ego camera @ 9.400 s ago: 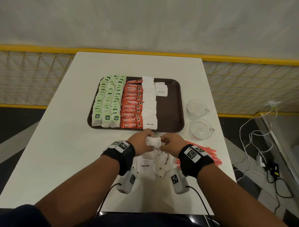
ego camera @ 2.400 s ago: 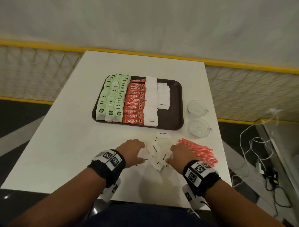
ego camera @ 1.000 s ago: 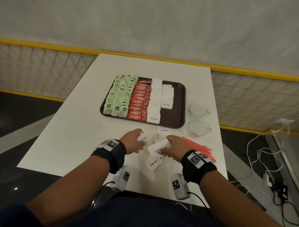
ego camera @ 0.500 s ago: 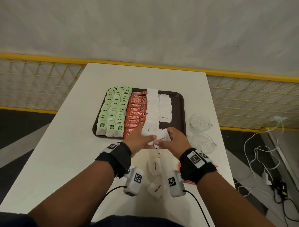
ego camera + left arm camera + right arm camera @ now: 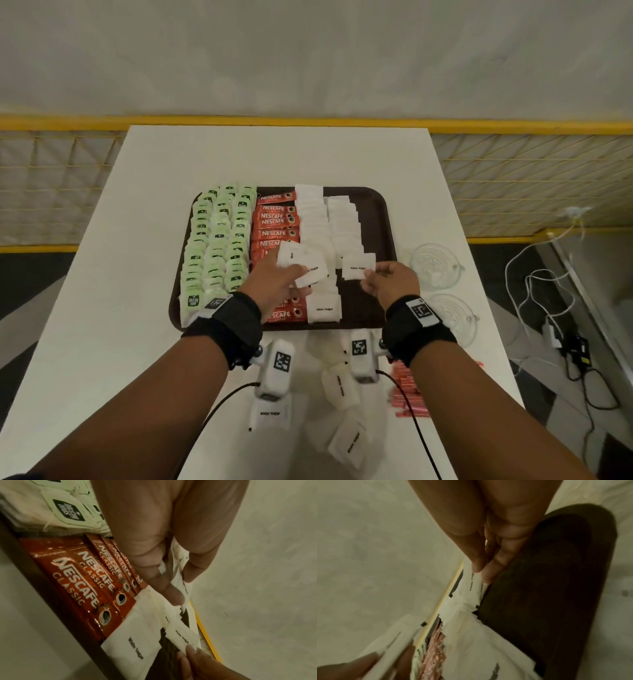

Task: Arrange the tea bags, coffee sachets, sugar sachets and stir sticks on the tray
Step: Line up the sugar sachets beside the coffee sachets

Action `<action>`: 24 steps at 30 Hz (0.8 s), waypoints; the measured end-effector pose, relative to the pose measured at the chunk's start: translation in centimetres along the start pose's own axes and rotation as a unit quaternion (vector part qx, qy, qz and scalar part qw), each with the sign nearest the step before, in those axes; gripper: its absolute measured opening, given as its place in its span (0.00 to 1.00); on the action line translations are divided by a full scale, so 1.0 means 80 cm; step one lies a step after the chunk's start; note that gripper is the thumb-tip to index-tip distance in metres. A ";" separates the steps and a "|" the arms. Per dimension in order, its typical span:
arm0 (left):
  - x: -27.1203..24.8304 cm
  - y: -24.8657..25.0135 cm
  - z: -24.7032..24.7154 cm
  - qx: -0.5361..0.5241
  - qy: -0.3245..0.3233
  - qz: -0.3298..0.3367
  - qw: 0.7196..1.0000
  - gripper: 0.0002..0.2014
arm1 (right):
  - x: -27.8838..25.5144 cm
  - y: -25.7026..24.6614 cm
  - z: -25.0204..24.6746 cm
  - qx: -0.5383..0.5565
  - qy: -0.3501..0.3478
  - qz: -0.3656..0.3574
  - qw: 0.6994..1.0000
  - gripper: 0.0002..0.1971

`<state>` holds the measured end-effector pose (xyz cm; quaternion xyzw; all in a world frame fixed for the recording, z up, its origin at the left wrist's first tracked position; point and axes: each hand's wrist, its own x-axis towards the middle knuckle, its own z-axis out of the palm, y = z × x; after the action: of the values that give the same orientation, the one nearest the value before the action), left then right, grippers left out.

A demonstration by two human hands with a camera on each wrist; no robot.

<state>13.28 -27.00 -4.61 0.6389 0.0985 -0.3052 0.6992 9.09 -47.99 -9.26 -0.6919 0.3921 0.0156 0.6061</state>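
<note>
A dark brown tray (image 5: 385,219) holds rows of green tea bags (image 5: 215,246), red coffee sachets (image 5: 275,219) and two columns of white sugar sachets (image 5: 342,219). My left hand (image 5: 284,281) hovers over the tray's near middle and grips a small stack of sugar sachets (image 5: 303,263) (image 5: 180,569). My right hand (image 5: 383,281) pinches a single sugar sachet (image 5: 358,266) (image 5: 475,584) above the near end of the right sugar column. Loose sugar sachets (image 5: 340,387) lie on the table by my wrists. Red stir sticks (image 5: 407,394) lie at the near right.
Two clear glass cups (image 5: 433,267) (image 5: 457,317) stand right of the tray. The white table (image 5: 102,308) ends near a yellow wire fence (image 5: 531,178). Cables and chargers (image 5: 555,329) lie on the floor at right. The tray's right strip (image 5: 547,588) is bare.
Both hands have lifted from the loose pile near the table's front and moved forward over the tray; the right hand now holds one sachet apart from the left hand's stack.
</note>
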 end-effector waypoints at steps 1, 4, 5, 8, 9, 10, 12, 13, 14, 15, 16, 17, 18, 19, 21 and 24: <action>0.003 0.000 -0.003 0.005 0.007 -0.002 1.000 0.20 | 0.006 0.001 0.005 -0.016 0.005 0.006 1.000 0.05; 0.005 -0.001 -0.016 -0.048 0.049 -0.040 0.997 0.21 | 0.013 -0.001 0.018 -0.057 0.025 0.018 0.998 0.07; 0.008 -0.003 -0.022 -0.028 0.032 -0.047 0.998 0.16 | 0.016 -0.001 0.022 -0.070 0.027 0.017 0.997 0.07; 0.010 -0.004 -0.026 0.061 -0.016 -0.021 0.998 0.14 | 0.025 -0.001 0.028 -0.143 0.043 -0.003 0.989 0.09; 0.012 -0.004 -0.026 0.037 -0.012 -0.025 0.999 0.16 | 0.027 -0.001 0.027 -0.181 0.048 -0.011 0.982 0.10; 0.014 -0.003 -0.024 0.028 -0.009 -0.022 0.999 0.17 | 0.029 -0.001 0.026 -0.210 0.054 -0.021 0.976 0.11; 0.014 -0.001 -0.021 -0.001 -0.023 -0.020 1.000 0.16 | 0.024 -0.006 0.023 -0.239 0.071 -0.042 0.968 0.15; 0.015 0.000 -0.019 -0.016 -0.029 -0.020 0.999 0.16 | 0.017 -0.010 0.022 -0.236 0.080 -0.062 0.967 0.17; 0.016 0.001 -0.017 -0.023 -0.033 -0.020 0.999 0.17 | 0.009 -0.016 0.022 -0.227 0.081 -0.089 0.966 0.17; 0.017 0.001 -0.016 -0.026 -0.036 -0.020 0.999 0.17 | 0.000 -0.021 0.023 -0.220 0.066 -0.115 0.967 0.16; 0.017 0.000 -0.014 -0.035 -0.037 -0.023 0.998 0.18 | -0.010 -0.026 0.025 -0.218 0.031 -0.137 0.966 0.15; 0.017 -0.001 -0.011 -0.045 -0.038 -0.027 0.998 0.20 | -0.019 -0.030 0.027 -0.214 -0.020 -0.147 0.965 0.14; 0.017 -0.002 -0.009 -0.053 -0.043 -0.027 0.997 0.21 | -0.027 -0.031 0.030 -0.202 -0.075 -0.144 0.966 0.14; 0.016 -0.002 -0.007 -0.054 -0.052 -0.026 0.997 0.22 | -0.032 -0.030 0.032 -0.181 -0.118 -0.137 0.967 0.13; 0.015 -0.004 -0.002 -0.047 -0.070 -0.027 0.996 0.23 | -0.037 -0.027 0.033 -0.119 -0.154 -0.115 0.974 0.10; 0.014 -0.004 0.000 -0.053 -0.073 -0.031 0.995 0.22 | -0.031 -0.018 0.027 -0.053 -0.093 -0.092 0.990 0.07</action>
<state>13.98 -27.33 -5.50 0.5734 0.0834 -0.3671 0.7276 9.20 -44.93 -7.40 -0.7517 0.2673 0.0450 0.6013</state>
